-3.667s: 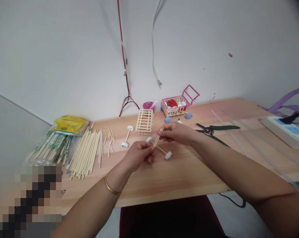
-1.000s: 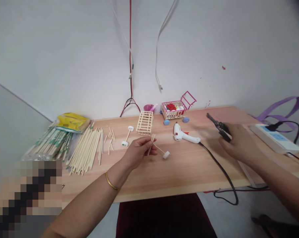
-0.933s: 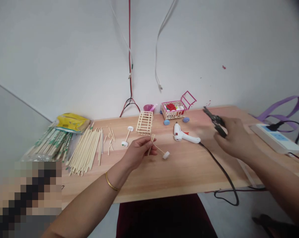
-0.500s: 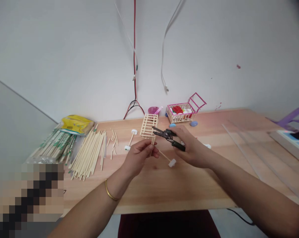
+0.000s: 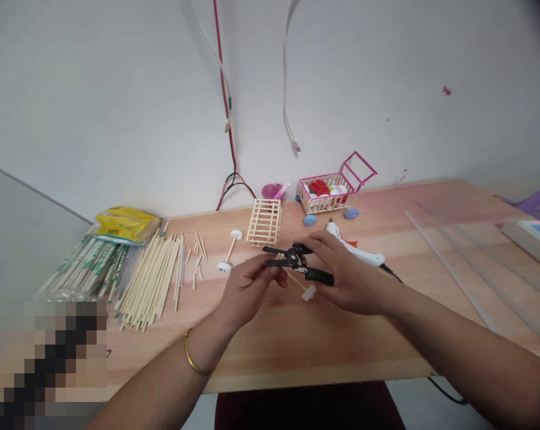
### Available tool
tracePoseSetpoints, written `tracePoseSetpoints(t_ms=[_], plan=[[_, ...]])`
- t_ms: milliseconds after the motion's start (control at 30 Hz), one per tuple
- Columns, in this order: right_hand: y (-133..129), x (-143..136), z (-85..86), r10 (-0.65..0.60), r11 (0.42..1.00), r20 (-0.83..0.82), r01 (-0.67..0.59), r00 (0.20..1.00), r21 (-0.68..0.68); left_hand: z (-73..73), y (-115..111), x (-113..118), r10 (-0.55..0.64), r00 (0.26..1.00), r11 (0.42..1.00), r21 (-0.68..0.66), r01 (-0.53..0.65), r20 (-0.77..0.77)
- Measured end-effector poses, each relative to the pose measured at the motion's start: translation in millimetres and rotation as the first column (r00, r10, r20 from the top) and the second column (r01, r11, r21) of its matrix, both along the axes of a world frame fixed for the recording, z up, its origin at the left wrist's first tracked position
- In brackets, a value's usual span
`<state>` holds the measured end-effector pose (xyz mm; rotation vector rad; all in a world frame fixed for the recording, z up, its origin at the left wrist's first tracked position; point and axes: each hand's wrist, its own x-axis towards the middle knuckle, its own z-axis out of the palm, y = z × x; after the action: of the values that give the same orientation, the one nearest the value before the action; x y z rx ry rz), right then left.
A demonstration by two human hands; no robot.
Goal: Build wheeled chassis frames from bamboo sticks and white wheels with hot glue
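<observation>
My left hand [image 5: 249,286] is closed, thumb and fingers pinching a thin wooden stick that is mostly hidden behind the fingers and the tool. My right hand [image 5: 341,272] grips a pair of wire-stripper pliers [image 5: 292,258] by dark green handles. Their jaws are spread and lie right at my left fingertips. Just below the pliers, a stick with a white cap [image 5: 309,292] on its end points down to the right. Beyond the hands a small crate [image 5: 264,222] of wooden sticks rests on the table.
Cut sticks [image 5: 151,280] lie on the left, near packaged sticks [image 5: 86,266] and a yellow packet [image 5: 126,225]. A white-wheeled axle [image 5: 231,249] lies left of the crate. At the back stands a pink-trimmed cart [image 5: 327,194]; a white glue gun [image 5: 364,254] lies behind my right hand.
The pliers have come down and nearer, from beside the crate to my left fingertips. My view has shifted slightly, and the glue gun behind my right hand now shows.
</observation>
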<state>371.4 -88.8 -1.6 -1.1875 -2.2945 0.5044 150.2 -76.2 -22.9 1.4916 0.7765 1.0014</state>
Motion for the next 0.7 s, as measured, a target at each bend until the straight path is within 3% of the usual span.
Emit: tracePoseSetpoints(t_ms=[500, 700], plan=[[-6, -9, 7.1, -0.021, 0.999, 0.025, 0.022, 0.999, -0.035, 2.4, -3, -3, 0.087, 0.973, 0.974, 0.221, -0.039, -0.212], [-6, -7, -3.2, -0.001, 0.996, 0.016, -0.001, 1.000, 0.090, 4.9, -9, -2, 0.095, 0.965, 0.961, 0.276, -0.025, -0.243]])
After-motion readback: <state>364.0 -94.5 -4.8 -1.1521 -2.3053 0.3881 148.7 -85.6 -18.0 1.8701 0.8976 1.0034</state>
